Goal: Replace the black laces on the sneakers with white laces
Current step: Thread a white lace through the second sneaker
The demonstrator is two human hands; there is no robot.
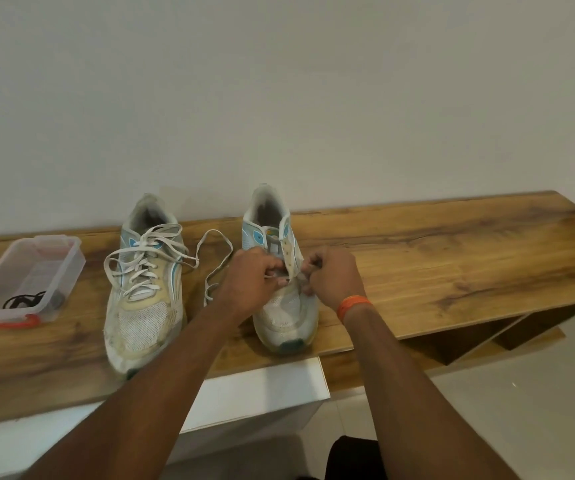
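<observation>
Two worn white sneakers stand on a wooden table [452, 244], toes toward me. The left sneaker [144, 289] is laced with a white lace, its ends lying loose. The right sneaker [279, 271] has its upper eyelets bare. My left hand [248, 277] pinches a white lace [215, 252] at the shoe's lower eyelets; the lace loops out over the table to the left. My right hand [331, 273], with an orange wristband, pinches the lace or the eyelet flap on the shoe's right side; which one I cannot tell. A black lace [24, 301] lies coiled in the plastic box.
A clear plastic box [71, 268] with a red latch sits at the table's left end. A white wall rises right behind the table. A white cabinet [261, 400] stands below the front edge, and a lower wooden shelf shows at the right.
</observation>
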